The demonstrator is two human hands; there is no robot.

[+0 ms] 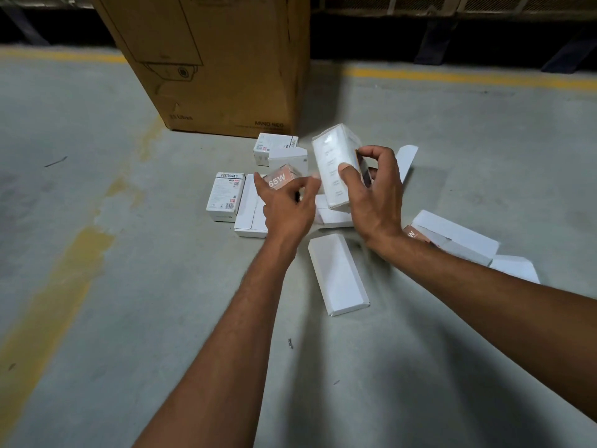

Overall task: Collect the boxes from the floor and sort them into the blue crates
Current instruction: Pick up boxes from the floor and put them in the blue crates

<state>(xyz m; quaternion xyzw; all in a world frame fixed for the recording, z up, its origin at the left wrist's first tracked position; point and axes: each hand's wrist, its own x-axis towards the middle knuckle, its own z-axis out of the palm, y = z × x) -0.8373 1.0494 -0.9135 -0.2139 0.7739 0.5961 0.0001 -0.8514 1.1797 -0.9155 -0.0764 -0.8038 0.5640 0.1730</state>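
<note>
Lifted box: white box (336,166), tilted, off the floor, gripped by the right hand (378,195), thumb on its front.
Second box: 65W box (280,182), pinched between thumb and fingers of the left hand (287,208).
Floor: scattered white boxes under the hands; labelled box (226,197) left, long white box (337,279) between the forearms.
Behind: brown carton (219,59) standing near.

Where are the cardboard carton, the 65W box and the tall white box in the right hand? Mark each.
cardboard carton (210,59): head view, front face.
65W box (280,182): head view, printed orange face.
tall white box (331,160): head view, broad white face.
</note>
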